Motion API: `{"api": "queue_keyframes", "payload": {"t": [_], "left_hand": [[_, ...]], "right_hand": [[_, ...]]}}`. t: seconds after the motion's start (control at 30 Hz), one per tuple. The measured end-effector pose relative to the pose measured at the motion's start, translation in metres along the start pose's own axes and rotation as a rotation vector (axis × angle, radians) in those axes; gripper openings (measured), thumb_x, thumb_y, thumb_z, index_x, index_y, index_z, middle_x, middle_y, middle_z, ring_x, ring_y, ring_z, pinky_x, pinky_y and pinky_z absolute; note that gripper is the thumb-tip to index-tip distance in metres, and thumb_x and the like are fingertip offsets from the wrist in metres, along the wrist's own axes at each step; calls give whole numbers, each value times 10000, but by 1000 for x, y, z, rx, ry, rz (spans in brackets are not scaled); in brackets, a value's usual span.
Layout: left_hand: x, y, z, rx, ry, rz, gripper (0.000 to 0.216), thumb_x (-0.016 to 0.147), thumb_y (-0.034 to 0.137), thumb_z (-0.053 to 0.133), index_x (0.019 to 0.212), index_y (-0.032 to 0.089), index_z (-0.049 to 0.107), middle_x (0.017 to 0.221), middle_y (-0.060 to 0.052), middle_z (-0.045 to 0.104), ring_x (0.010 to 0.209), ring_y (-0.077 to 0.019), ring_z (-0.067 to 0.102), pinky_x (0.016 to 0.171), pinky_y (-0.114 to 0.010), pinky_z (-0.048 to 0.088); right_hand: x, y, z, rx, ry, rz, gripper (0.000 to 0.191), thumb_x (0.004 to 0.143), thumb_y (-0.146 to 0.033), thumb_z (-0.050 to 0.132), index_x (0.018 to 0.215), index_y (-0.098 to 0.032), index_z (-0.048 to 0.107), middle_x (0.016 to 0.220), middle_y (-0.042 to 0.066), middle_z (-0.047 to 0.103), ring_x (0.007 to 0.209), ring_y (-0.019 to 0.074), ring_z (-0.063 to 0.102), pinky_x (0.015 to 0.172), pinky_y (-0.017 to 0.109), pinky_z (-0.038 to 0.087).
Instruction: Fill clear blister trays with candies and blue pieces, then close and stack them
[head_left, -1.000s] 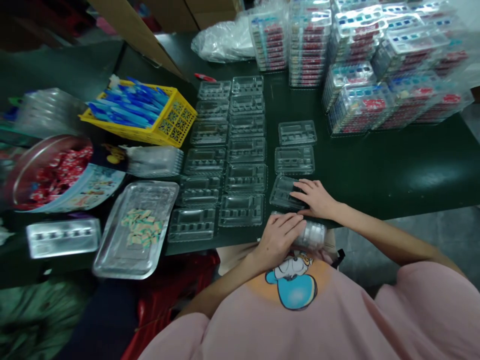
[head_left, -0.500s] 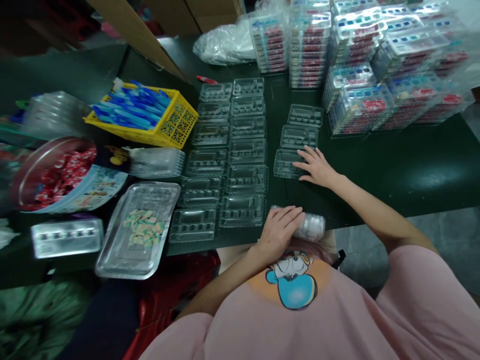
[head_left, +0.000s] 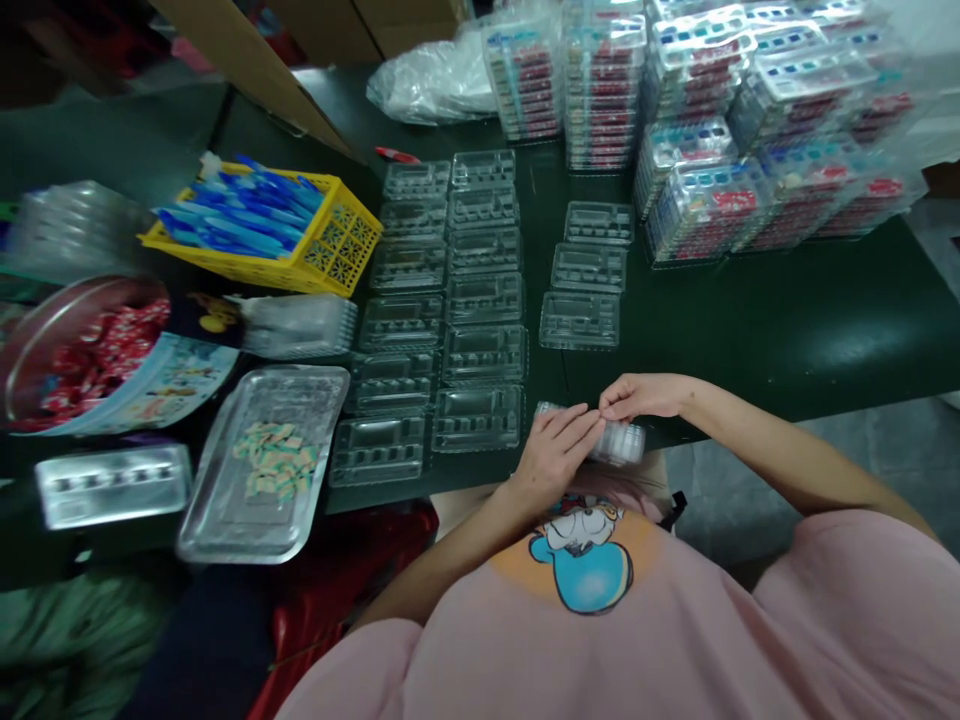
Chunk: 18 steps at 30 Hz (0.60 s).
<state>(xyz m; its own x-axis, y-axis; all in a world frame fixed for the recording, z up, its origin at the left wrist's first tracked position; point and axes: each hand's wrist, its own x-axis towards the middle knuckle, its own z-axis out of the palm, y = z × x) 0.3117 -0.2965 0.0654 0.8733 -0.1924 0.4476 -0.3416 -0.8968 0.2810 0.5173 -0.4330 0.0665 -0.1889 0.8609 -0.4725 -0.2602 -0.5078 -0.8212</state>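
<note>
Far left: a bowl of red sweets [head_left: 82,350] and a metal tray [head_left: 225,530] holding small pale pieces, near the front edge of the counter [head_left: 787,330].
Yellow basket [head_left: 341,245]: blue items inside, behind the bowl.
Laid-out trays [head_left: 484,352]: clear, empty, in two columns side by side. A short column [head_left: 580,320] of three lies just to their right.
Left grip [head_left: 555,455]: laid over the stack of clear trays [head_left: 622,443] at the counter's near edge, fingers wrapped on it.
Right grip [head_left: 641,397]: fingertips pinched narrow at the stack's top, touching the left fingers.
Handling: probably very light, thin, springy and slippery. Nested trays may cling, so a rim corner is the best hold, without squeezing.
Far right: filled packs [head_left: 701,205], stacked high.
</note>
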Motion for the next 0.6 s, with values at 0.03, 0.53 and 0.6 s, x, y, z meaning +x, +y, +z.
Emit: {"api": "queue_keyframes", "payload": {"t": [0.03,0.53,0.6], "left_hand": [[-1,0,0,2,5,9,372,976,137,424,1326,161,547,1227,-111,686,1257,-239,548,958,-397,415],[-13,17,-13,-26,-51,-14,362,942,142,430,1266,142,590,1228,-136,670,1181,-252,576,919,-395,408],[-15,21,-13,-74,-76,-14,378,923,151,447,1273,134,591,1225,-154,664,1171,-262,576,907,-399,405]], "right_hand": [[1,1,1,30,2,13,398,701,-487,789,767,-124,639,664,-33,562,629,75,492,603,213,400],[26,6,-21,-218,495,-69,176,767,-321,644,715,-159,600,586,-41,515,544,85,436,548,224,345],[31,3,-31,-377,624,-45,128,800,-270,591,744,-162,631,616,-23,554,565,99,481,579,233,385]]}}
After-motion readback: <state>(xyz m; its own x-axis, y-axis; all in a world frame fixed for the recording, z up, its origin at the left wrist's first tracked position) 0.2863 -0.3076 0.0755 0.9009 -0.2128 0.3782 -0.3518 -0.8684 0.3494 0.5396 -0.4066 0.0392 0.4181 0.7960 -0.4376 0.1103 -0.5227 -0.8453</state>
